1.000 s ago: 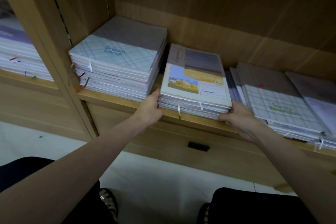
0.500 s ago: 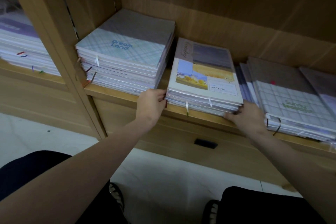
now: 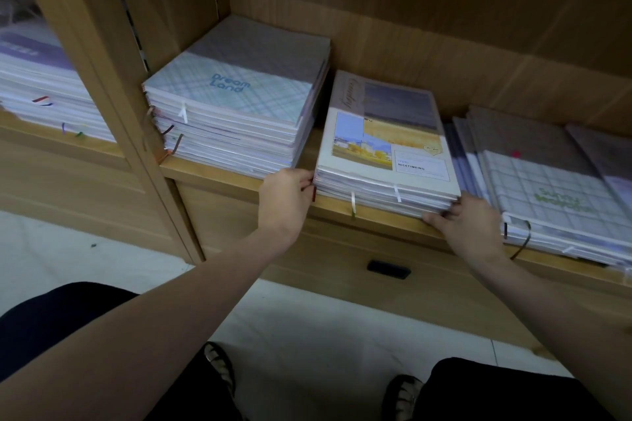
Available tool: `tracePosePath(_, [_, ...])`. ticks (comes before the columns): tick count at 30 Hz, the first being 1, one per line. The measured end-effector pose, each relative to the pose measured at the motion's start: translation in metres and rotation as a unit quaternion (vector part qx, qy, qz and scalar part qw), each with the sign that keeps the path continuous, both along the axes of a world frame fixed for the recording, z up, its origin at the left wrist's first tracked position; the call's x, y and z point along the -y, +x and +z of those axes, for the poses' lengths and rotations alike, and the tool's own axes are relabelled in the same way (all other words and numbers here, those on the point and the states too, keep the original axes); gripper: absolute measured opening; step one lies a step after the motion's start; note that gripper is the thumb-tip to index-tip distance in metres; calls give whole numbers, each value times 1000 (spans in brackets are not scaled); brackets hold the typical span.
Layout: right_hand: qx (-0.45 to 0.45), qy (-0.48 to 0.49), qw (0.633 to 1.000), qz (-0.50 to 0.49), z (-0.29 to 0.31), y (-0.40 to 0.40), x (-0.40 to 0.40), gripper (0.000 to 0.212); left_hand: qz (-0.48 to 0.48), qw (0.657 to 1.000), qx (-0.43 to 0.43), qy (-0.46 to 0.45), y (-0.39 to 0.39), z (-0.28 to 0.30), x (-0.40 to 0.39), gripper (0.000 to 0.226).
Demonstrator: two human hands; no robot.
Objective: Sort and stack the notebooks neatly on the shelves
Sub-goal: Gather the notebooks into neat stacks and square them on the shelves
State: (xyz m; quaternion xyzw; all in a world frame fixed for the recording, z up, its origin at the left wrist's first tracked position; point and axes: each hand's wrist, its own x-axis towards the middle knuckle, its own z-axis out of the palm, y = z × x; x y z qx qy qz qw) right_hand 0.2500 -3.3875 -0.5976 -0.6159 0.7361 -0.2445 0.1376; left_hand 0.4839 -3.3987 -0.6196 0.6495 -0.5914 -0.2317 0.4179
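Bare forearms without sleeves, black trousers [image 3: 51, 325], dark strappy sandals [image 3: 219, 366] on both feet

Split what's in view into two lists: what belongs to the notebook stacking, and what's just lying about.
Job:
- middle stack, touched at its near corners by left hand and right hand
- Dream Land stack
- grid-cover stack
- stack behind the post
- shelf

Just there:
- drawer handle
- sandals

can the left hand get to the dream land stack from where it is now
Probably yes. The left hand is at the middle stack's left front corner, right beside the Dream Land stack, whose front edge faces the open shelf front with nothing in between.
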Motion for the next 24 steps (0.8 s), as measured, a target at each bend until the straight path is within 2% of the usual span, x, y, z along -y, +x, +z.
tracePosePath(3, [43,54,998,5,3,-6,4,41,-20,998,-45,28,4,-2,4,28])
tracePosePath(5, [128,84,988,16,8,-11,5,62,-55,993,-94,41,8,-3,5,41])
tracePosePath(7, [191,72,978,38,17,-16,2,84,-99,984,-142,38,11,0,4,60])
tracePosePath(8, [210,59,974,57,21,-18,1,89,-124,977,-172,37,11,3,3,67])
tracePosePath(10, [233,37,966,107,28,-18,-1,84,-153,966,-204,33,8,7,5,69])
tracePosePath(13, [183,7,973,140,30,-14,-3,57,-144,968,-204,15,5,9,10,65])
tracePosePath(15, [159,-5,978,136,30,-13,-4,48,-149,968,-203,13,4,10,10,66])
tracePosePath(21, [18,-57,989,132,27,-11,-9,47,-141,968,-206,34,3,8,18,64])
tracePosePath(24, [-26,-74,988,135,26,-7,-12,48,-157,970,-181,42,3,10,22,69])
